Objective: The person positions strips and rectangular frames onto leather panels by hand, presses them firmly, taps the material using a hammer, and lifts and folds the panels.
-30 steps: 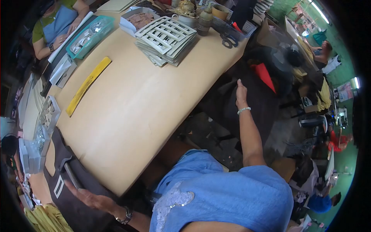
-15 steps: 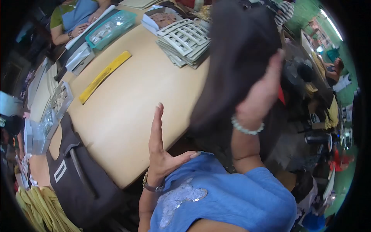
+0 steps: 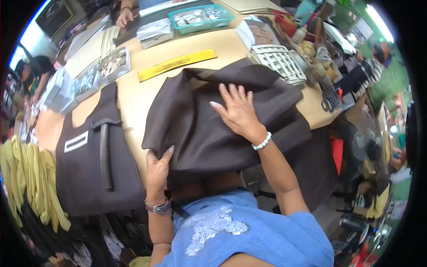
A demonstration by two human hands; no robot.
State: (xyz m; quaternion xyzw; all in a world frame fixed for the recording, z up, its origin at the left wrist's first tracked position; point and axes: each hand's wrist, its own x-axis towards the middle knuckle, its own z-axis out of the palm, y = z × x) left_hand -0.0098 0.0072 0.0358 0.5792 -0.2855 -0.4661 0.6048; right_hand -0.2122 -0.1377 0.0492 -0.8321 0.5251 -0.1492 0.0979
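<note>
A large dark brown leather-like sheet (image 3: 200,142) lies rumpled over the table in front of me, raised in folds at its far side and hanging over the near edge. My left hand (image 3: 158,171) pinches its near left corner between thumb and fingers. Flat on top of the sheet rests my right hand (image 3: 238,109), fingers spread. To the left is a second dark brown piece (image 3: 84,178) with a cut-out at its top. A hammer (image 3: 106,151) lies on that piece, beside a small white rectangular frame (image 3: 76,142).
A yellow strip (image 3: 175,65) crosses the table behind the sheet. Farther back stand a teal basket (image 3: 178,30) and boxes of small parts. Slotted pale panels (image 3: 280,62) are stacked at right, near scissors (image 3: 328,105). Yellow cloth (image 3: 31,178) hangs at left. Another person's hand (image 3: 125,18) shows at the back.
The dark sheet, held up at the right before, now spreads over the table. My left hand, empty before, has taken its corner. My right hand has come down onto it. The view has turned.
</note>
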